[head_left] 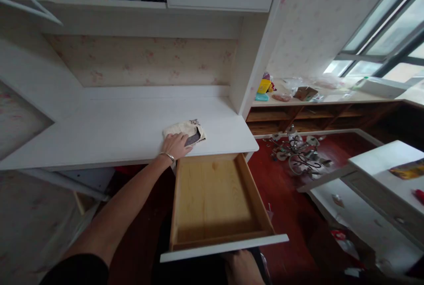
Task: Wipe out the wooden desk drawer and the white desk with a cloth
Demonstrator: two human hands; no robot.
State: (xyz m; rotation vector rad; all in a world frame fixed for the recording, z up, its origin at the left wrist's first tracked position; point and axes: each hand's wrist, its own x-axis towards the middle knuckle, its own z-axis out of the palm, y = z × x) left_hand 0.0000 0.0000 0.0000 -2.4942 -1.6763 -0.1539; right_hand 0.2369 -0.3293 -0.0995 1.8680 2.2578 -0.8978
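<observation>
A folded cloth (182, 129), beige with a dark grey patch, lies on the white desktop (126, 121) near its front edge. My left hand (176, 144) presses on it with the fingers bent over its near side; a bracelet circles that wrist. Below the desktop a wooden drawer (212, 196) with a white front is pulled far out, its bare inside showing. Against the outer side of the drawer front is my right hand (244, 267), low in the view. Its fingers are curled at the front's lower part, and the fingertips are hidden.
A shelf cabinet (218, 9) overhangs the desk. To the right are a low wooden shelf unit (298, 115) with bags and small items on top, a chandelier-like metal piece (298, 150) on the red floor, and a white drawer cabinet (380, 179).
</observation>
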